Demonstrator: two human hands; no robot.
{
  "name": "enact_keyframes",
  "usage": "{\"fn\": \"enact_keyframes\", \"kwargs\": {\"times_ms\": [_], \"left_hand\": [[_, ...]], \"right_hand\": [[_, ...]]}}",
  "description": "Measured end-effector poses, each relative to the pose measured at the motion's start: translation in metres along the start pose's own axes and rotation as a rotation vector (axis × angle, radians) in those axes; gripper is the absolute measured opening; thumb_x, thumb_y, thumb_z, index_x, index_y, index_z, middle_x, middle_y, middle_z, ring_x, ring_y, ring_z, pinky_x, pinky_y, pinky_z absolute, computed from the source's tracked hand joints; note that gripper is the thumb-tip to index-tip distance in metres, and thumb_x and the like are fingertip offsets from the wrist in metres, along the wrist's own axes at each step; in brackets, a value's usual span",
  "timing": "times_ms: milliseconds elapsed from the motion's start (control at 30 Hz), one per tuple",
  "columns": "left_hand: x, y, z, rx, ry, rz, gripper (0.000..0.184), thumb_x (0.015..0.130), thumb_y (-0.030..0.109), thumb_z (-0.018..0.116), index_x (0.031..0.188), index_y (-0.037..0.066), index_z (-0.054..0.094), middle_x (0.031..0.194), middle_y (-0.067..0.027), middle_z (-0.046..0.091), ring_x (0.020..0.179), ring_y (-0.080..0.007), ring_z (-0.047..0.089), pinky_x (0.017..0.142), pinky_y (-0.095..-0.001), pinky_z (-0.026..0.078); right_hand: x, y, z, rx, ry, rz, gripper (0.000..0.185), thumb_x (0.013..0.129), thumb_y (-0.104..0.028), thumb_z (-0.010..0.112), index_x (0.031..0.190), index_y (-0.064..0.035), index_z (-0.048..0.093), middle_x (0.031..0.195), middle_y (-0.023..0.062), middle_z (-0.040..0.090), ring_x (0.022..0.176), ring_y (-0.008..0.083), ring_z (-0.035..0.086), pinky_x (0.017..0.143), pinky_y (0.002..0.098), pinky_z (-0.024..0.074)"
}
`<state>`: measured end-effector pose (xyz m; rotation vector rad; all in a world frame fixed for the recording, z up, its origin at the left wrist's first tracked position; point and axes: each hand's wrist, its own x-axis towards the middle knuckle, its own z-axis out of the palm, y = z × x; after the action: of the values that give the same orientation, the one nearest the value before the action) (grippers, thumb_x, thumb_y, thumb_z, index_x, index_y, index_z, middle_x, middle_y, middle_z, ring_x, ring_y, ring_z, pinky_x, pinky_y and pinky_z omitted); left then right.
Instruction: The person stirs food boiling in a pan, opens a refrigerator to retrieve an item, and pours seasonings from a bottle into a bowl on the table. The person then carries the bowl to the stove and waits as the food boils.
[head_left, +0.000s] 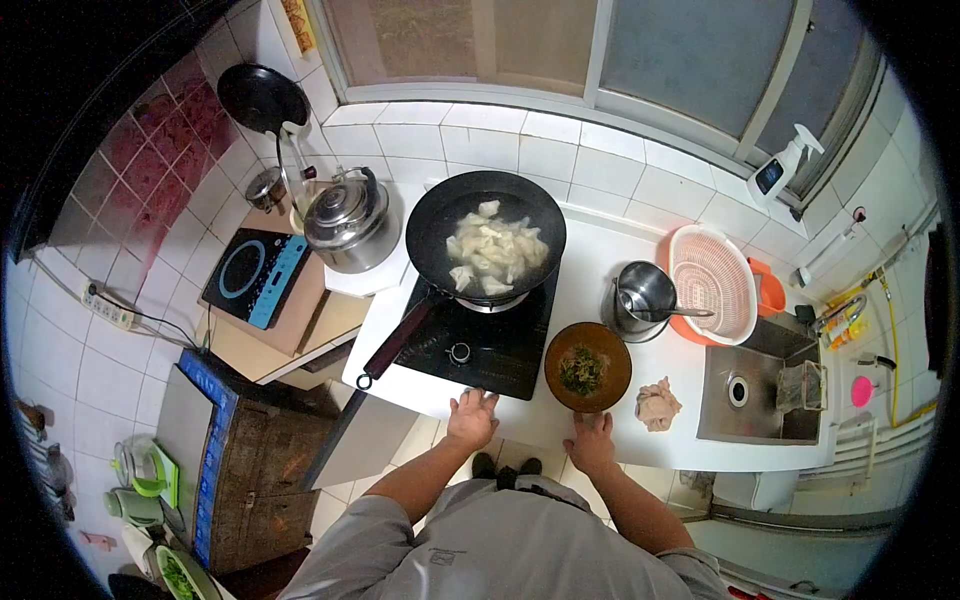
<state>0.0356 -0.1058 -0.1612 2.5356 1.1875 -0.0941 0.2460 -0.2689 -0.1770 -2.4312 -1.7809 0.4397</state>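
My left hand (472,418) rests at the counter's front edge, fingers stretched out by the front of the black cooktop (480,350). On the cooktop stands a black wok (430,245) with pale dumplings (497,250) in liquid; its dark handle (400,340) points toward the front left. My right hand (592,442) lies at the counter edge, fingers apart, just below a brown bowl (617,370) holding chopped greens (582,372). Whether its fingertips touch the bowl I cannot tell. Neither hand holds anything.
Right of the wok are a metal pot (625,318) with a ladle (685,313), a colander (740,290), a crumpled cloth (657,405) and a sink (720,420). To the left stand a kettle (350,255) and another induction cooker (255,275). A spray bottle (783,170) stands on the sill.
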Motion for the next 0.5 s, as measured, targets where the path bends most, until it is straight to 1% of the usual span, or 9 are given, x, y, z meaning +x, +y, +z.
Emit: {"fn": "enact_keyframes", "kwargs": {"times_ms": [100, 300, 400, 500], "left_hand": [[-0.0007, -0.0011, 0.0011, -0.005, 0.01, 0.008, 0.056, 0.076, 0.027, 0.069, 0.128, 0.013, 0.051, 0.126, -0.0137, 0.043, 0.122, -0.0314, 0.038, 0.099, -0.0603, 0.033], [0.001, -0.0024, 0.0035, 0.005, 0.015, 0.016, 0.055, 0.077, 0.028, 0.068, 0.127, 0.013, 0.051, 0.126, -0.0133, 0.043, 0.122, -0.0313, 0.038, 0.099, -0.06, 0.033], [0.0004, -0.0015, 0.0012, 0.002, -0.002, 0.007, 0.056, 0.077, 0.029, 0.068, 0.128, 0.014, 0.05, 0.126, -0.0131, 0.042, 0.122, -0.0311, 0.038, 0.099, -0.0594, 0.032], [0.0012, -0.0019, 0.0035, 0.009, -0.023, -0.002, 0.057, 0.077, 0.029, 0.067, 0.129, 0.014, 0.049, 0.128, -0.0128, 0.041, 0.123, -0.0309, 0.036, 0.1, -0.0585, 0.031]], "right_hand": [[0.0, 0.0016, 0.0028, 0.006, 0.017, -0.008, 0.071, 0.076, -0.032, 0.066, 0.135, -0.0028, 0.038, 0.135, 0.0322, 0.033, 0.128, 0.045, 0.027, 0.109, 0.0546, 0.0185], [-0.0006, -0.0009, -0.0034, 0.038, 0.008, 0.042, 0.069, 0.076, -0.033, 0.066, 0.135, -0.0069, 0.041, 0.135, 0.0343, 0.031, 0.127, 0.0491, 0.026, 0.108, 0.0546, 0.0202], [0.0, 0.0012, -0.0026, 0.028, -0.019, 0.025, 0.069, 0.077, -0.033, 0.066, 0.136, -0.0069, 0.04, 0.136, 0.0346, 0.029, 0.127, 0.0504, 0.025, 0.108, 0.0542, 0.021], [-0.0003, -0.0009, -0.0046, 0.041, -0.055, 0.096, 0.071, 0.077, -0.034, 0.066, 0.138, -0.009, 0.038, 0.137, 0.0335, 0.028, 0.127, 0.0516, 0.024, 0.107, 0.0535, 0.0234]]}}
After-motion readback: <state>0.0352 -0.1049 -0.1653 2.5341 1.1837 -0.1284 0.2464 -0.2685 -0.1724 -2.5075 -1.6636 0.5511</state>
